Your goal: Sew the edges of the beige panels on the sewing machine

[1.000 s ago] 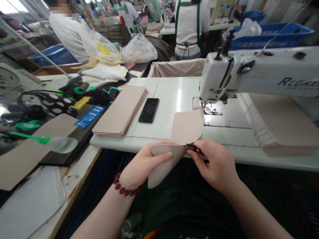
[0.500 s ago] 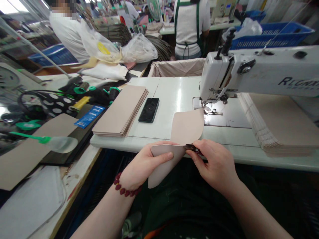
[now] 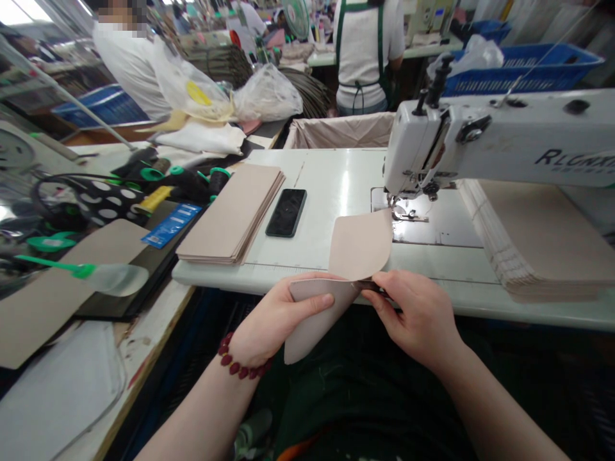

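Observation:
My left hand, with a dark red bead bracelet at the wrist, grips a beige panel of leather-like sheet, thumb on top. This panel hangs over the table's front edge. Adjoining it, another beige piece lies on the table with its far corner by the needle; whether the two are joined I cannot tell. My right hand is closed on small dark thread snips, partly hidden by the fingers. Their blades touch the panel's edge and look nearly closed. The sewing machine stands just beyond.
A stack of beige panels and a black phone lie left on the table. Another stack sits under the machine arm. Thread cones and an oil bottle crowd the left bench. Two people stand beyond.
The snips' blades, spread apart before, have come together at the panel's edge. My left hand and the panel have hardly moved.

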The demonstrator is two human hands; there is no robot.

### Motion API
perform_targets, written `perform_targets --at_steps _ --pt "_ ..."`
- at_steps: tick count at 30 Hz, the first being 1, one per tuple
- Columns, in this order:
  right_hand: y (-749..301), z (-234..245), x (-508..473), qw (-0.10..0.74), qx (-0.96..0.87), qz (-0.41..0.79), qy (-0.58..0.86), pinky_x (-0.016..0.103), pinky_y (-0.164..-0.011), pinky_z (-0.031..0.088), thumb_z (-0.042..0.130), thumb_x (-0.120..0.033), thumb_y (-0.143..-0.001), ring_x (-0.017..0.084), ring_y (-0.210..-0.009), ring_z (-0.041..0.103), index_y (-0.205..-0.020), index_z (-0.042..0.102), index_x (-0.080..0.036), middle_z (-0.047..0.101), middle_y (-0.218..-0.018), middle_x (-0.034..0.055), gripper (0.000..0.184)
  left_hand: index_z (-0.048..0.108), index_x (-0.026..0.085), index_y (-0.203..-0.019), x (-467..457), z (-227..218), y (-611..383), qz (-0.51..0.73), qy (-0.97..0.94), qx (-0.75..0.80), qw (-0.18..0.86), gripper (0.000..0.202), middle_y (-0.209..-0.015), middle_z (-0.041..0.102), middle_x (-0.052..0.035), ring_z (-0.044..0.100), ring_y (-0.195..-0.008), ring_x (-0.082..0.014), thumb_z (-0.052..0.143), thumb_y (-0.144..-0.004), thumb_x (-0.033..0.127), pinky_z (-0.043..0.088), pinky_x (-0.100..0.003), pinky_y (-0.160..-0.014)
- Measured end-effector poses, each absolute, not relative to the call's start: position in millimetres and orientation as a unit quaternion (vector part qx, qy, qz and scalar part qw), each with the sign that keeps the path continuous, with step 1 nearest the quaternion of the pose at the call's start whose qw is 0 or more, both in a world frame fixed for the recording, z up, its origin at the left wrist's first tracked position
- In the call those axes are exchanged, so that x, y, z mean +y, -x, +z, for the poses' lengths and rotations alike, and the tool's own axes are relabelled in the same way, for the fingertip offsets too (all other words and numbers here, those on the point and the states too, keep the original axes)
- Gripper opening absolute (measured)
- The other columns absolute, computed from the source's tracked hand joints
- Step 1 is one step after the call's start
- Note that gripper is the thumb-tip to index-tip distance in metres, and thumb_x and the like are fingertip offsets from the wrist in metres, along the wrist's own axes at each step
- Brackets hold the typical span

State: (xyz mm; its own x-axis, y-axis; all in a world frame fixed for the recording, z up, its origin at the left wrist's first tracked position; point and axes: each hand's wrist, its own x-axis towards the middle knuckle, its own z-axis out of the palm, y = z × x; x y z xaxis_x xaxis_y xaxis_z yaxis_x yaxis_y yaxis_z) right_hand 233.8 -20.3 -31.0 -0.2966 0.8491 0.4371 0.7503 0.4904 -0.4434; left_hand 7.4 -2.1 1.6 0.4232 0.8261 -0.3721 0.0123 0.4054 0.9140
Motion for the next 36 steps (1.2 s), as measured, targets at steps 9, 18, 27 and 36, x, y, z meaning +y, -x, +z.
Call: perform_targets --at_steps 9,18,27,36 --pt "-226.6 -31.0 -19.9 0.306 -0.811 0.055 0.495 0.031 -0.064 0.033 0.051 -0.034 -0.094 0.017 -0.07 0.053 -0.091 0.061 -0.02 0.064 -0.077 0.0034 0.017 0.068 0.016 -0.113 -0.4 3.4 -8.5 0.282 -0.469 0.453 0.704 0.034 -0.107 0.071 -0.0091 0.066 -0.097 -0.0257 0.07 -0.082 0.029 0.05 -0.034 -0.086" --pt "-228.1 -28.8 -18.4 0.292 -0.827 0.052 0.477 0.032 -0.064 0.031 0.05 -0.032 -0.094 0.016 -0.068 0.048 -0.089 0.06 -0.02 0.061 -0.074 0.0018 0.016 0.068 0.018 -0.113 -0.8 4.2 -9.6 0.276 -0.478 0.447 0.704 0.031 -0.109 0.07 -0.0071 0.065 -0.098 -0.0235 0.069 -0.084 0.028 0.048 -0.033 -0.089" --pt "-238.7 -24.3 -33.2 0.148 -0.87 0.173 0.437 0.031 -0.061 0.033 0.05 -0.039 -0.093 0.017 -0.07 0.055 -0.089 0.057 -0.022 0.063 -0.081 0.0014 0.019 0.068 0.018 -0.116 1.1 1.1 -7.0 0.297 -0.505 0.469 0.66 0.033 -0.12 0.067 -0.0064 0.062 -0.107 -0.0257 0.068 -0.084 0.029 0.047 -0.032 -0.092" --pt "-286.5 -26.0 -38.7 0.111 -0.778 0.149 0.6 0.027 -0.053 0.032 0.05 -0.046 -0.093 0.017 -0.061 0.059 -0.094 0.058 -0.025 0.064 -0.074 -0.0013 0.023 0.066 0.023 -0.12 2.0 15.6 -6.0 0.264 -0.581 0.479 0.603 0.031 -0.119 0.066 -0.0038 0.063 -0.103 -0.0236 0.061 -0.089 0.03 0.048 -0.032 -0.09"
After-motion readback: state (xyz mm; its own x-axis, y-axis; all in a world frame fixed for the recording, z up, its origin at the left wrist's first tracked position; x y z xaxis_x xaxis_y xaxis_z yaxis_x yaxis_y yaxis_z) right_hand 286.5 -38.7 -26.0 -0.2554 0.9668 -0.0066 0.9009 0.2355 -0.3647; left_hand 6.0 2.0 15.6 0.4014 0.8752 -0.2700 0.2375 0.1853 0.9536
